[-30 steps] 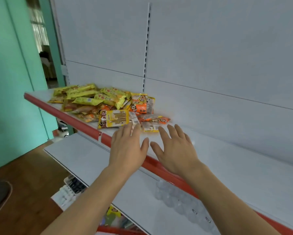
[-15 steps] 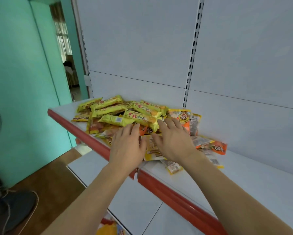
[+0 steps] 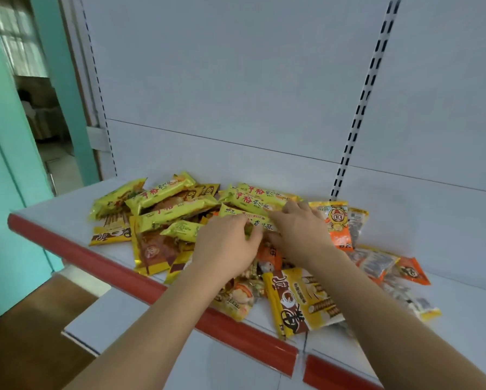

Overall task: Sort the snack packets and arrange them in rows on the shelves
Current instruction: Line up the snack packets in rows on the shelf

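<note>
A loose pile of snack packets (image 3: 177, 209) lies on the left part of a white shelf (image 3: 53, 211) with a red front edge (image 3: 95, 260). Most at the back are long yellow-green packets with red lettering; gold-brown ones (image 3: 151, 249) lie at the front left. Orange packets with a cartoon face (image 3: 334, 223) sit on the right. Both my hands are in the middle of the pile. My left hand (image 3: 227, 244) pinches one yellow-green packet (image 3: 236, 213) with curled fingers. My right hand (image 3: 299, 229) grips the same packet's right part, fingers over it.
A wide yellow-brown packet (image 3: 301, 302) lies near the red edge, and clear-fronted packets (image 3: 374, 263) trail off right. The shelf's right part (image 3: 461, 319) is bare. A lower white shelf (image 3: 118, 319) juts out below. A teal wall (image 3: 5, 220) and a doorway stand to the left.
My view has come closer and shifted left. Both hands have moved from the front of the pile to its middle and taken hold of a yellow-green packet.
</note>
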### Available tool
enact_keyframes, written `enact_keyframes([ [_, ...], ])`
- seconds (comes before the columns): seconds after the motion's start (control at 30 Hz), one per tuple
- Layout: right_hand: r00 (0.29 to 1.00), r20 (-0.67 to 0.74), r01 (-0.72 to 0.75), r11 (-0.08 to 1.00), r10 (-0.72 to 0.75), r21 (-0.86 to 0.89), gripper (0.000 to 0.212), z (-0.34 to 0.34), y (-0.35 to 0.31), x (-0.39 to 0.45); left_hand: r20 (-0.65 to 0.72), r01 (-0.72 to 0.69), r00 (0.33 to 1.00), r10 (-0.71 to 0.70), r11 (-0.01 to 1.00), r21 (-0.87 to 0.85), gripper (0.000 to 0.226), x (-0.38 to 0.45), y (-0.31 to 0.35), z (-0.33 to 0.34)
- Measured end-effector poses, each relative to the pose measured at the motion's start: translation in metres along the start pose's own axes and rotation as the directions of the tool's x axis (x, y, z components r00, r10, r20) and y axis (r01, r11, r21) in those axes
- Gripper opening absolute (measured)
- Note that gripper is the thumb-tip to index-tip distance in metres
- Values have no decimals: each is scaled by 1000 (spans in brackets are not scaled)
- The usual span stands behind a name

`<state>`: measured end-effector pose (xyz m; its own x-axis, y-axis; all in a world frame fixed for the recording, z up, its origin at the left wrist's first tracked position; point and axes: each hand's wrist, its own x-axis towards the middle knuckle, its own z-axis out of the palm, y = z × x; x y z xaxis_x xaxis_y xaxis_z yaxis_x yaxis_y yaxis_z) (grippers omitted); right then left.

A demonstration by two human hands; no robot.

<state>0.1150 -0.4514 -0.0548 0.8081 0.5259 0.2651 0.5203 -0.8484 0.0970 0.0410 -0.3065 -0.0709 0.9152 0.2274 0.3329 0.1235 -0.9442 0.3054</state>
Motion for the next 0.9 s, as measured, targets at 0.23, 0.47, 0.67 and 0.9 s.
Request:
enact_keyframes([
  [0.23, 885, -447, -13, 968, 128, 252, 41, -8, -2, -10, 59, 95, 995, -75, 842, -531, 64, 25, -6, -12],
  [0.47, 865, -494, 117, 922, 88, 370, 38, -16, -24, 4, -51, 55, 966, -254, 393, -918, 23, 47, -11, -16],
  [0.67, 990, 9, -142, 985, 142, 97, 46, 7, -19, 34, 0, 130, 969, -249, 509, -851, 35, 48, -37, -23],
  [0.9, 935, -285, -142, 958, 212, 249, 34, -2, -16, 27, -30, 110, 970, -241, 546, -830, 40, 53, -46, -14],
])
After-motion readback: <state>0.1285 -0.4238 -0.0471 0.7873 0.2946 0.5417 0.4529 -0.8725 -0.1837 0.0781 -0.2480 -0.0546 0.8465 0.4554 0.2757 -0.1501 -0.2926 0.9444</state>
